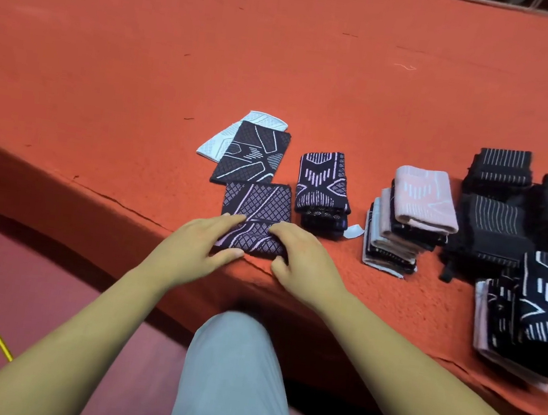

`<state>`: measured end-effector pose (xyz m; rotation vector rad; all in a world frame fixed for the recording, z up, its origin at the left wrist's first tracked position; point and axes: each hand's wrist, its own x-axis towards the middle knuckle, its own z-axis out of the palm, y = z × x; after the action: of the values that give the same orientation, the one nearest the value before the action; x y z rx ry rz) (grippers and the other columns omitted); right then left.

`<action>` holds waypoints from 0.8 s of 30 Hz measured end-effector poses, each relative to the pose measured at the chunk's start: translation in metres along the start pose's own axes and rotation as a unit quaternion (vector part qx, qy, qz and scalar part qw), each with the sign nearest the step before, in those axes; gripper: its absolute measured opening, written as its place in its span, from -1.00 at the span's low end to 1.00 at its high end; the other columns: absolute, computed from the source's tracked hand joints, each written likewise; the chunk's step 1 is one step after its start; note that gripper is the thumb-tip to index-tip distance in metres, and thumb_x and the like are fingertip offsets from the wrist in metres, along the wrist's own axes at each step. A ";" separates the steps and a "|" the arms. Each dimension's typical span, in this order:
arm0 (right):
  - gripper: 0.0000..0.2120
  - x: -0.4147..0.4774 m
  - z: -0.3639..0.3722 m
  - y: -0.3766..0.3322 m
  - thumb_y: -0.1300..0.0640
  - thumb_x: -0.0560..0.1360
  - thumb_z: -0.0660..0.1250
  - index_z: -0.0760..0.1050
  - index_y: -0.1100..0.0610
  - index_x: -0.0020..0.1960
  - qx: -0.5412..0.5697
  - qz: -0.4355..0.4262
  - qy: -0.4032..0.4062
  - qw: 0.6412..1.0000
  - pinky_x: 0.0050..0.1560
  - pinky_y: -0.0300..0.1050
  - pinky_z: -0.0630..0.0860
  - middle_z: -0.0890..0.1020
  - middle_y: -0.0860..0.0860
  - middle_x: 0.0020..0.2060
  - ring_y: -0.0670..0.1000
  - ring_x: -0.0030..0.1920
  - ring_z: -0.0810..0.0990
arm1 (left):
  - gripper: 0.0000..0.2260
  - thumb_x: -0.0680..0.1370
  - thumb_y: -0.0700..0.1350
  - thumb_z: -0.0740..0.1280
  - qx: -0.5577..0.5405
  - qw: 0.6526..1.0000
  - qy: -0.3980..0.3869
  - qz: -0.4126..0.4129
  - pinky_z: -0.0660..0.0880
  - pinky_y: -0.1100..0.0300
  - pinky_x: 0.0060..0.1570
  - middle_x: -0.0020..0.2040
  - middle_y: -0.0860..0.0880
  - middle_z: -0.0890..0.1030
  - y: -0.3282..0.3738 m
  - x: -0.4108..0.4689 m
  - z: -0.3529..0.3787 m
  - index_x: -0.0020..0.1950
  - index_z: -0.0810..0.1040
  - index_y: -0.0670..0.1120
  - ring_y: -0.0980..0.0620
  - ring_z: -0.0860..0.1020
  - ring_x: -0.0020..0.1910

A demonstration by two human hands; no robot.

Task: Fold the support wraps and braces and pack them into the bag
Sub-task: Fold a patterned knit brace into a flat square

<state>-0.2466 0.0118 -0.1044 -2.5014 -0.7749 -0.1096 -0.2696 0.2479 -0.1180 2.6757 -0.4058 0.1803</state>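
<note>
Head view, looking down over an orange felt-covered tabletop (110, 66). No brand name or lettering can be read on any item. A small white tag (354, 231) sticks out from the bottom of one pile, and any print on it is too small to make out.

At the near edge of the tabletop lies a black-and-lilac knit brace (257, 205) with a diamond and stripe pattern, its near part doubled over itself. The left hand (199, 243) holds the brace's near left corner, fingers lying across the top of the fold and thumb against the near edge. The right hand (297, 258) holds the near right corner the same way. The far half of the brace lies flat beyond the fingertips.

Just behind it, a black brace with white lines (253, 156) lies partly over a white brace (218, 140). To the right stand a short pile of black-and-lilac braces (325, 186), then a taller pile topped by a pink brace (422, 198), then black striped wraps (499, 186), and another pile (546, 309) at the right edge.
</note>
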 end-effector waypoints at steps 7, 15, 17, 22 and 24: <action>-0.72 -0.003 -0.004 0.008 0.28 0.47 0.33 0.59 0.15 0.16 0.104 0.008 0.014 0.994 0.37 -0.10 0.38 0.63 0.01 0.21 0.02 0.28 0.54 | -0.48 0.50 0.23 0.30 -0.078 0.997 0.009 -0.005 0.41 0.09 0.35 0.37 0.08 0.52 0.000 -0.010 -0.001 0.39 0.51 0.01 0.15 0.47 0.35; -0.87 -0.020 -0.014 0.008 0.25 0.54 0.35 0.55 0.02 -0.04 0.309 0.073 0.047 0.947 -0.05 -0.21 0.50 0.64 -0.15 -0.21 -0.18 -0.17 0.58 | -0.85 0.58 -0.06 0.38 -0.261 0.964 0.044 -0.008 0.47 0.32 0.09 0.07 0.14 0.69 0.021 -0.024 -0.015 0.10 0.69 -0.01 0.20 0.61 0.10; -0.90 -0.019 -0.014 0.002 0.30 0.54 0.35 0.52 0.12 -0.07 0.351 0.099 0.052 0.930 -0.12 -0.27 0.48 0.64 -0.12 -0.28 -0.21 -0.24 0.57 | -0.83 0.62 -0.14 0.37 -0.295 0.954 0.031 -0.045 0.48 0.35 0.10 0.07 0.17 0.70 0.023 -0.025 -0.015 0.17 0.68 0.02 0.24 0.62 0.10; -0.90 -0.002 0.000 -0.006 0.19 0.53 0.39 0.47 0.13 -0.05 0.346 0.197 0.115 0.910 -0.13 -0.08 0.47 0.59 -0.09 -0.46 -0.13 -0.33 0.50 | -0.75 0.57 0.07 0.36 -0.248 0.951 0.080 -0.166 0.38 0.35 -0.13 -0.13 0.00 0.56 0.016 -0.013 -0.005 -0.11 0.65 -0.10 0.08 0.54 -0.13; -0.91 0.002 0.005 -0.007 0.21 0.51 0.38 0.47 0.13 -0.03 0.335 0.222 0.134 0.906 -0.20 -0.10 0.42 0.52 -0.13 -0.51 -0.14 -0.39 0.42 | -0.71 0.59 -0.04 0.38 -0.222 0.944 0.099 -0.224 0.29 0.40 -0.24 -0.20 -0.03 0.42 0.019 -0.007 -0.003 -0.30 0.53 -0.10 0.08 0.45 -0.22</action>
<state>-0.2488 0.0204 -0.1047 -1.8802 -0.0779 -0.0171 -0.2826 0.2344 -0.1097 2.2027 0.2100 0.1889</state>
